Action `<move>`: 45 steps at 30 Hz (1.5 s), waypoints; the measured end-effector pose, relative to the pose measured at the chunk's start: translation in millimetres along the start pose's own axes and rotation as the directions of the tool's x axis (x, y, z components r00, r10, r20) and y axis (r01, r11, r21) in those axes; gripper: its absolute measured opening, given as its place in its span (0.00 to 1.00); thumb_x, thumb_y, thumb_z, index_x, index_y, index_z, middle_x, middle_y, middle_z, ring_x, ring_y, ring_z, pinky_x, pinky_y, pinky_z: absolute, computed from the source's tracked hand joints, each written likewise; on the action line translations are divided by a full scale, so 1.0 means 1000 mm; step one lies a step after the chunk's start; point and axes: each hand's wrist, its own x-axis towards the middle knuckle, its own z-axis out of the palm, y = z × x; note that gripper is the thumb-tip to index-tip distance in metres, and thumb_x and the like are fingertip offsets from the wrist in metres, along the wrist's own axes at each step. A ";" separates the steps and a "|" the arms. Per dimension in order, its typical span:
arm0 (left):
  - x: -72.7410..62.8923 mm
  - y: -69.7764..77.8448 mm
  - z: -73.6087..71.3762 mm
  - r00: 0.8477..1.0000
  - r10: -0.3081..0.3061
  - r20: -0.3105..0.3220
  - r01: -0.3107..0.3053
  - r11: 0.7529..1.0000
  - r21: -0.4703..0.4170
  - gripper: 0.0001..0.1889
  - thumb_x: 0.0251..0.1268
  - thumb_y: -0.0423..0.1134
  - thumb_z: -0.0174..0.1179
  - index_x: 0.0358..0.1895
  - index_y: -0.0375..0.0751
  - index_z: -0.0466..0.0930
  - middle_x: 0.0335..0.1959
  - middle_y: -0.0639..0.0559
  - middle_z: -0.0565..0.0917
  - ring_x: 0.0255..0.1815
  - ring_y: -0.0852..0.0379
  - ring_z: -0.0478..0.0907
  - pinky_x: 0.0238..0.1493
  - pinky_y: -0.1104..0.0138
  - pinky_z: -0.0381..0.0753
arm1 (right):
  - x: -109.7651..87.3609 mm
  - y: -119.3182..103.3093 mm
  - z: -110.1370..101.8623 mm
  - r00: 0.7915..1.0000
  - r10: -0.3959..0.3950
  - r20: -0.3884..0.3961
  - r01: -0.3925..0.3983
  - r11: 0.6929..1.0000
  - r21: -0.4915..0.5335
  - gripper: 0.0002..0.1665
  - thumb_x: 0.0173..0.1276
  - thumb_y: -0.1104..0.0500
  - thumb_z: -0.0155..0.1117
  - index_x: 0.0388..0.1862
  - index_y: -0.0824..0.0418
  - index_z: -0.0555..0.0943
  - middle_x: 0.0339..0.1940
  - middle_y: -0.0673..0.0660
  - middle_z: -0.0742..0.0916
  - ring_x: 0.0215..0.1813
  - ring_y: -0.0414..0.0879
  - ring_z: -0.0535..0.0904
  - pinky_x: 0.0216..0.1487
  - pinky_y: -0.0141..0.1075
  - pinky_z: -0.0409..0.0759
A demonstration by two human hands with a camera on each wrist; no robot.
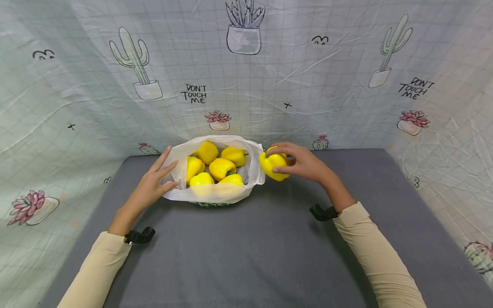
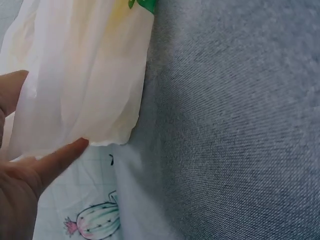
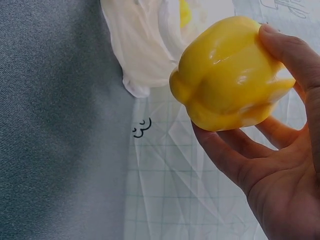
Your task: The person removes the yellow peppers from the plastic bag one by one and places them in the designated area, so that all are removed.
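A white plastic bag stands on the table with its mouth spread wide; several yellow bell peppers lie inside it. Just past the bag's right rim, my right hand grips another yellow bell pepper between thumb and fingers. The right wrist view shows this pepper held up beside the bag. At the bag's left side is my left hand, fingers spread and mostly straight. Its fingertips touch or nearly touch the bag's wall in the left wrist view.
The grey cloth-covered table extends in front of the bag and to both sides. Behind it hangs a pale curtain printed with cacti and lettering, which also encloses the left and right sides. Each wrist wears a black band.
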 end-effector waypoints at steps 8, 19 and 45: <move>0.000 0.006 0.000 0.993 0.023 0.112 -0.021 1.000 -0.020 0.27 0.67 0.34 0.68 0.69 0.40 0.77 0.79 0.48 0.65 0.76 0.34 0.61 0.66 0.33 0.62 | -0.003 0.000 -0.002 1.000 0.000 -0.008 0.000 1.000 0.007 0.28 0.67 0.53 0.73 0.66 0.51 0.80 0.73 0.56 0.74 0.65 0.54 0.75 0.56 0.51 0.82; 0.001 0.006 0.005 1.000 -0.001 0.016 0.000 0.996 0.094 0.14 0.63 0.33 0.71 0.51 0.32 0.88 0.66 0.34 0.75 0.57 0.32 0.78 0.55 0.39 0.76 | -0.007 0.004 -0.006 1.000 0.014 -0.014 -0.014 1.000 0.017 0.29 0.67 0.52 0.74 0.66 0.50 0.80 0.73 0.55 0.74 0.67 0.54 0.74 0.57 0.52 0.82; 0.010 0.019 -0.004 0.997 -0.076 -0.018 0.077 0.948 0.308 0.15 0.64 0.32 0.67 0.43 0.17 0.84 0.60 0.28 0.73 0.61 0.31 0.71 0.57 0.40 0.75 | -0.033 0.019 -0.023 0.993 0.090 -0.074 -0.091 0.996 -0.018 0.29 0.67 0.55 0.74 0.67 0.51 0.79 0.74 0.57 0.73 0.67 0.56 0.74 0.56 0.54 0.82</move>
